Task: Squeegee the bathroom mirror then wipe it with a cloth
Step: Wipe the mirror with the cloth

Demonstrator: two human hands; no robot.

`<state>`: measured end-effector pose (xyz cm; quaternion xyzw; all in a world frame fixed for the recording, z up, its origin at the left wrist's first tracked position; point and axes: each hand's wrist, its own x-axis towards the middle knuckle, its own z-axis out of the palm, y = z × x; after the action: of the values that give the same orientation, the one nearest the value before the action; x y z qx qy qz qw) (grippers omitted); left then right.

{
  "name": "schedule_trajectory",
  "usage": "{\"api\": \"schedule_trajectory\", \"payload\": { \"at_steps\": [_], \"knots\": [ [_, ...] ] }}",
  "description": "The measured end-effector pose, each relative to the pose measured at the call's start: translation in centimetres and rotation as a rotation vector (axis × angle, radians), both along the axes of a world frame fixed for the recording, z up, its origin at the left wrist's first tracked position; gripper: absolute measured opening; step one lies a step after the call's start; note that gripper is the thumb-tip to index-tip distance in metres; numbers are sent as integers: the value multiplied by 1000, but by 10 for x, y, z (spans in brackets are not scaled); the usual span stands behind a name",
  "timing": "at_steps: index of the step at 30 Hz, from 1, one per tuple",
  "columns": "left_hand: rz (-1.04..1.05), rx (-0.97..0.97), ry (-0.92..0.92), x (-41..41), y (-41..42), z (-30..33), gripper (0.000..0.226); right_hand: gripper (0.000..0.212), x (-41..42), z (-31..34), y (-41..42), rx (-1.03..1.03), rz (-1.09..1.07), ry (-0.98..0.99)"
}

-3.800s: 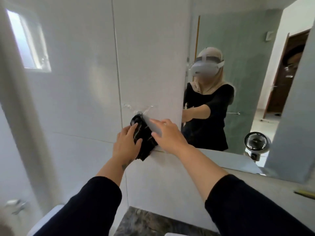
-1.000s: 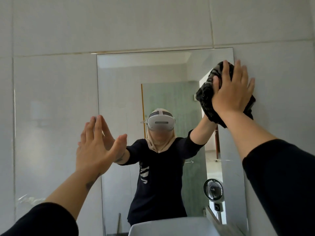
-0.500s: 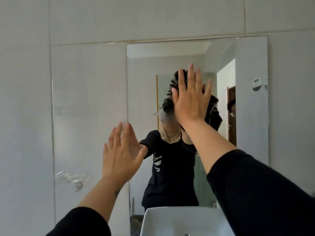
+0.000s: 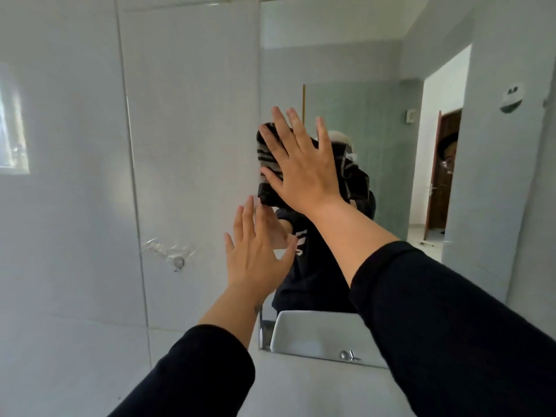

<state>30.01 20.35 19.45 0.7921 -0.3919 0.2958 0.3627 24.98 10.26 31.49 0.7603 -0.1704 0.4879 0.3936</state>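
Since half a second ago, the dark striped cloth (image 4: 267, 158) has been carried leftward and down across the frameless rectangular wall mirror (image 4: 376, 70), from the middle of the glass to its left edge. It is pressed flat against the glass under the right hand (image 4: 301, 164), whose fingers are spread wide over it; the cloth is not pinched but held by the palm. The left hand (image 4: 255, 257) has stayed open, fingers straight and close together, laid flat at the lower left edge of the mirror, just below the cloth and empty. Both forearms are bare below black sleeves (image 4: 451, 320).

Much of the lower right of the view is blocked by the right sleeve, and the reflected figure of the person is largely hidden behind the cloth and the two hands. A small round metal hook under a patch of clear tape (image 4: 177, 260) is fixed to the pale glossy wall tiles (image 4: 75, 206) left of the mirror, apart from both hands. A white ceramic basin (image 4: 316, 332) with a chrome fitting is reflected at the bottom edge of the glass. Further back in the reflection, a pale green wall (image 4: 361, 115) and an open doorway with a brown wooden door (image 4: 442, 173) are seen. Bright window light (image 4: 12, 130) is cast on the tiles at far left.
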Motion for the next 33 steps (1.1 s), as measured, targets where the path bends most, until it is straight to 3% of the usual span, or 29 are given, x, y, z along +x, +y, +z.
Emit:
{"api": "schedule_trajectory", "payload": {
  "at_steps": [17, 26, 33],
  "knots": [
    [129, 56, 2, -19, -20, -6, 110, 65, -146, -23, -107, 135, -76, -160],
    [160, 37, -40, -11, -23, -10, 113, 59, -203, -42, -151, 328, -160, -432],
    [121, 16, -42, -11, -23, -11, 113, 59, -197, -102, -153, 383, -210, -586]
  ]
}}
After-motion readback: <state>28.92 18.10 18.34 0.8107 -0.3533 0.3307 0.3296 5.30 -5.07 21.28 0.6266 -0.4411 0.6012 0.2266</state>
